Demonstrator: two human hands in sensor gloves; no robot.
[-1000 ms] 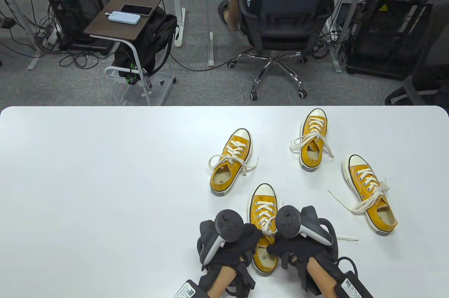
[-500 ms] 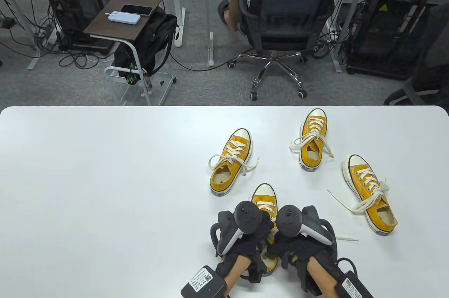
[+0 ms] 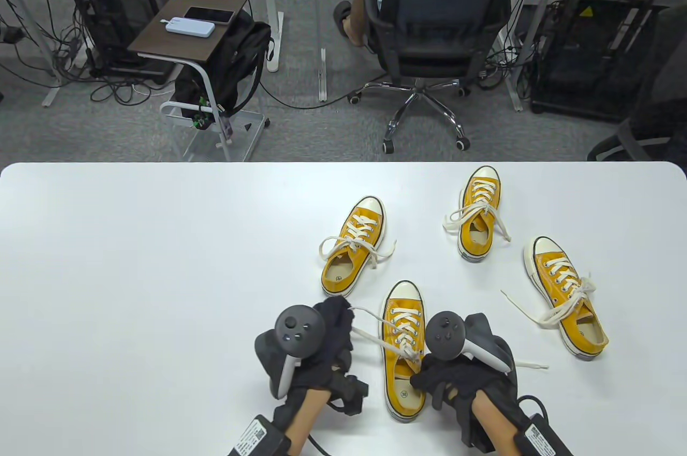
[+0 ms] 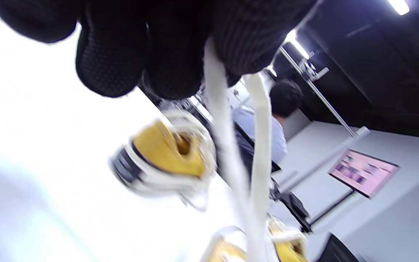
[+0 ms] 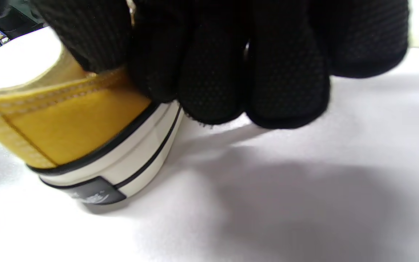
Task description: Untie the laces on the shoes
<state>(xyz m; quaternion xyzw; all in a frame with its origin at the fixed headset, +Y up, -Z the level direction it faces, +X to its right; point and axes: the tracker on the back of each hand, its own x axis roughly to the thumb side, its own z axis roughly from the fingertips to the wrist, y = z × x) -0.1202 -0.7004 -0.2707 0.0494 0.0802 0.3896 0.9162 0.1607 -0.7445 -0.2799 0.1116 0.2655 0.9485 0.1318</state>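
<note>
Lace (image 3: 370, 324) pinched in left hand (image 3: 327, 332), right hand (image 3: 456, 378) gripping shoe (image 3: 403, 354)

4 shoes sit on the table's (image 3: 134, 263) right half: nearest shoe (image 3: 403, 357) between left hand (image 3: 327, 338) and right hand (image 3: 456, 378), 3 others behind.
</note>
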